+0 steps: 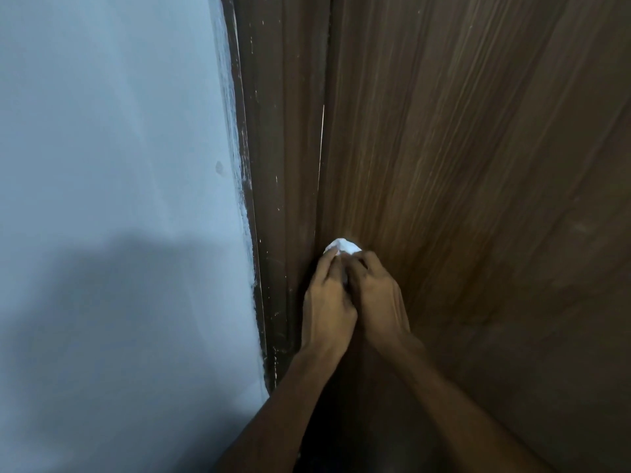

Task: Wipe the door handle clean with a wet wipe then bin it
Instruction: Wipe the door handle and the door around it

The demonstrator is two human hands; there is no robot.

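Observation:
A white wet wipe [343,246] is bunched up against the brown wooden door [461,165], close to the door's left edge. My left hand [326,302] and my right hand [377,298] are pressed side by side just below it, fingers curled onto the wipe. Both hands and the wipe cover the door handle, so the handle itself is hidden.
A dark brown door frame [273,182] runs down to the left of the door, with a thin bright gap between them. A pale blue-grey wall [109,165] fills the left side, with a shadow on its lower part. No bin is in view.

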